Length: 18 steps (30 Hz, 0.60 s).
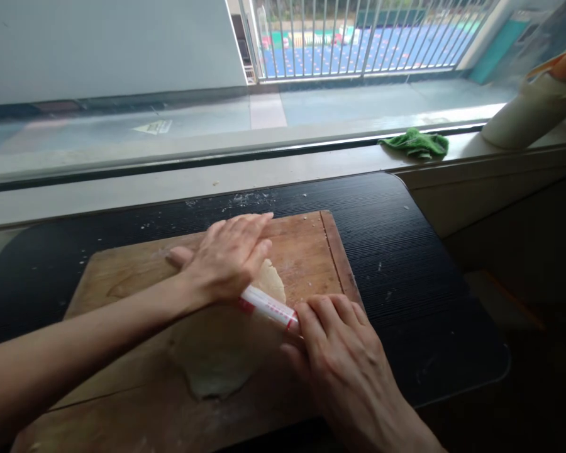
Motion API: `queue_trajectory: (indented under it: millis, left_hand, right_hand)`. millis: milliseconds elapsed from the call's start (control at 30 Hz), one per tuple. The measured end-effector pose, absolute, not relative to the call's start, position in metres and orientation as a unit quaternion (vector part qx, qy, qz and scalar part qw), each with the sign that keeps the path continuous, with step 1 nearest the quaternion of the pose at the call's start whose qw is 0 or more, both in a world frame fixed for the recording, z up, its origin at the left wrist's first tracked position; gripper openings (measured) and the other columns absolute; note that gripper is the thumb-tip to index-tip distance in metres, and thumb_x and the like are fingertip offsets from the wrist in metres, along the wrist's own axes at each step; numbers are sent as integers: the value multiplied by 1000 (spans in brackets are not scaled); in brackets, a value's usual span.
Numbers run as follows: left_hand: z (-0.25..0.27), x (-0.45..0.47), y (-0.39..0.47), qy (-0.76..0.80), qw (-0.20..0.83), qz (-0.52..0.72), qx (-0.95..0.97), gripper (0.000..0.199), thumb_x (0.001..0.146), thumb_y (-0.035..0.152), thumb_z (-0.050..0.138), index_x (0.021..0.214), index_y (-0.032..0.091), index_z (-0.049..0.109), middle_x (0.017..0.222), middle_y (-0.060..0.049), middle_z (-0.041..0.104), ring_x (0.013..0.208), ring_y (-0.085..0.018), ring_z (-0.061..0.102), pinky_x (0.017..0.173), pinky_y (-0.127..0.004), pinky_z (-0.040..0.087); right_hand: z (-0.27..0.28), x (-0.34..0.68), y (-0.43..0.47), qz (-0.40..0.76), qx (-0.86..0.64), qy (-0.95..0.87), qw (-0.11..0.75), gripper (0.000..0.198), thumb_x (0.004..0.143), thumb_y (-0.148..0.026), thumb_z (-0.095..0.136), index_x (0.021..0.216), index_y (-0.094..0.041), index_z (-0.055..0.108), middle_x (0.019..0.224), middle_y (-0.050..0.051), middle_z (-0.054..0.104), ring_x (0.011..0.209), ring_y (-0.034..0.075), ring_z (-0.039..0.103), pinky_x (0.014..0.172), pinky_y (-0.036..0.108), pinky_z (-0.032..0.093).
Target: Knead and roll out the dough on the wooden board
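A rolling pin [271, 306] with a white and red printed wrapper lies slantwise over a flat sheet of pale dough [217, 352]. My left hand [231, 255] rests palm down across the pin's left part, its fingers stretched out toward the upper right. The pin's far end pokes out beyond the left wrist. Around the pin's right end my right hand [339, 340] is closed, fingers curled over the top. Beneath both sits a wooden board [136, 270]. The hands and pin hide part of the dough.
The board stands on a black table [377, 251] with rounded corners, flour specks scattered on it. Behind runs a window sill [170, 189] bearing a crumpled green cloth [419, 143] and a pale cylindrical container [528, 113] at right. Outside the glass is a metal railing [358, 41].
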<state>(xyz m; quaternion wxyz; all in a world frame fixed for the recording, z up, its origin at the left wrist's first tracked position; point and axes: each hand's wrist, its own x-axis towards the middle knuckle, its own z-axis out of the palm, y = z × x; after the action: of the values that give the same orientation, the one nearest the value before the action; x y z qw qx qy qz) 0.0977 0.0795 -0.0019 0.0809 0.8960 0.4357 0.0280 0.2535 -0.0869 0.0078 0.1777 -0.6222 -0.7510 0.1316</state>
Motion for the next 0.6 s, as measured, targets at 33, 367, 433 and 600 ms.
queue_trajectory:
  millis: [33, 367, 433, 600]
  left_hand:
    - [-4, 105, 87, 442, 87, 22, 892, 54, 93, 42, 23, 142, 19, 32, 143, -9, 42, 131, -26, 37, 107, -50, 27]
    - [0, 85, 62, 444, 53, 77, 891, 49, 92, 35, 26, 136, 19, 40, 137, -9, 47, 129, -24, 38, 109, -46, 26]
    - [2, 72, 48, 432, 45, 84, 897, 49, 91, 34, 29, 137, 20, 39, 138, -8, 46, 130, -24, 38, 111, -46, 23]
    - [5, 69, 42, 419, 47, 66, 904, 52, 89, 32, 33, 140, 22, 33, 142, -5, 42, 131, -24, 37, 113, -45, 21]
  right_hand:
    - [9, 255, -87, 134, -628, -747, 173, 14, 90, -29, 49, 98, -20, 56, 91, 4, 55, 87, 22, 50, 78, 40, 42]
    - [3, 244, -99, 106, -632, -742, 196, 19, 89, -23, 48, 107, -18, 54, 93, 5, 56, 85, 21, 50, 74, 38, 40]
    - [0, 242, -101, 97, -622, -749, 205, 21, 90, -24, 47, 108, -17, 55, 91, 5, 57, 82, 21, 50, 72, 37, 40]
    - [-6, 245, -96, 86, -605, -754, 240, 26, 93, -31, 41, 106, -15, 57, 84, 5, 58, 77, 21, 50, 68, 36, 38]
